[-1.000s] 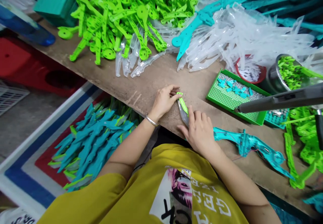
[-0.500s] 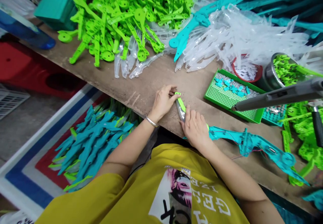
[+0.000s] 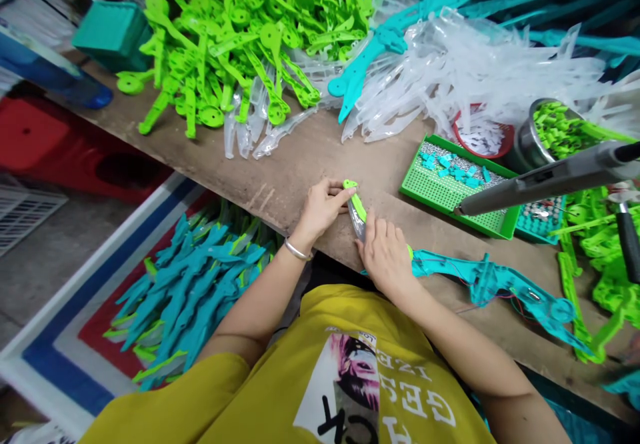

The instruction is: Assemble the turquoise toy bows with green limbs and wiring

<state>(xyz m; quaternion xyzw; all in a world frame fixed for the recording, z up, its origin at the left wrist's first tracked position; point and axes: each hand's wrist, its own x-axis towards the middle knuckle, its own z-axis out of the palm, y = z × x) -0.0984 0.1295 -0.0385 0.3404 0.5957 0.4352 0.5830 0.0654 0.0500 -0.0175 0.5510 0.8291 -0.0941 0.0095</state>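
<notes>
Between my two hands lies a bright green plastic piece (image 3: 356, 205) seated along a clear plastic strip (image 3: 359, 227), slanting over the worktable (image 3: 280, 194). My left hand (image 3: 320, 212) is closed, its thumb and fingertips pinching the upper part of this piece. My right hand (image 3: 387, 252) is closed over the lower end, fingers bent and pressed together; what lies under its palm is hidden. Just right of that hand is a turquoise bow-shaped plastic shell (image 3: 483, 277) with thin red wires in it. Its left end disappears behind my right hand.
Green parts (image 3: 225, 51) and clear strips (image 3: 425, 77) are heaped at the back. On the right stand a green tray (image 3: 460, 191) of screws and turquoise bits, a red bowl (image 3: 507, 141) and a metal cup (image 3: 525, 137), beneath a hanging grey screwdriver (image 3: 540, 181). Turquoise assemblies (image 3: 190, 284) fill a box at left.
The green end by my left fingertips shows more now, as my left thumb and fingers have shifted slightly down along it. My right hand stays put. The whole view has turned slightly.
</notes>
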